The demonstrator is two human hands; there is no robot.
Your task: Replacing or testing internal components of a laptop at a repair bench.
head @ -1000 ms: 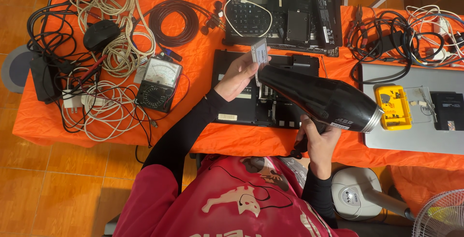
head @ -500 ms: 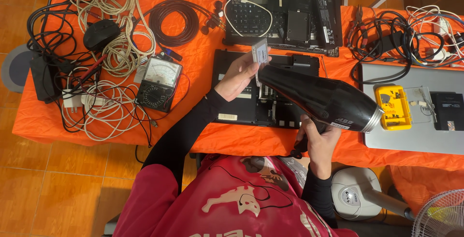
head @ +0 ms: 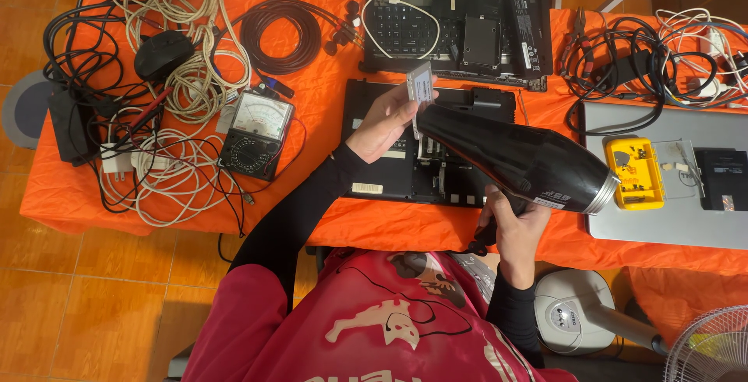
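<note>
Orange-clothed table (head: 327, 109): left hand (head: 386, 121) pinches a small silver card (head: 421, 86) upright, right hand (head: 514, 226) wraps the black hair dryer (head: 522, 160), nozzle aimed up-left, almost touching that card.

One view only, from the head camera, and it looks almost straight down from above the person. The red shirt (head: 389, 320) fills the bottom edge, close to the lens. The orange table (head: 327, 117) runs across the upper frame, farther off, edge to edge. Floor tiles (head: 93, 296) show at lower left, a fan (head: 705, 347) at the lower right corner.
</note>
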